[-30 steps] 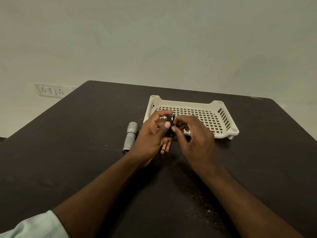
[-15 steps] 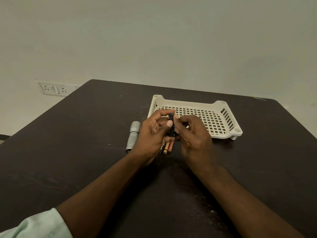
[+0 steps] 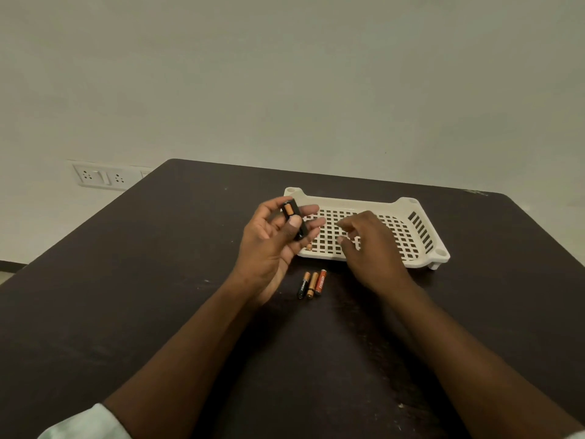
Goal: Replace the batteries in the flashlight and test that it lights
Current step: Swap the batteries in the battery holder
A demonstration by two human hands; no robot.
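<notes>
Three batteries and the basket crowd mid-table; elsewhere lies open.

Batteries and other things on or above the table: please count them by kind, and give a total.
Loose batteries lying on the table: 3
Battery holders, in the left hand: 1, with 1 orange battery showing in it
White baskets: 1
Small orange piece at the basket's near edge, kind unclear: 1
Total: 7
</notes>
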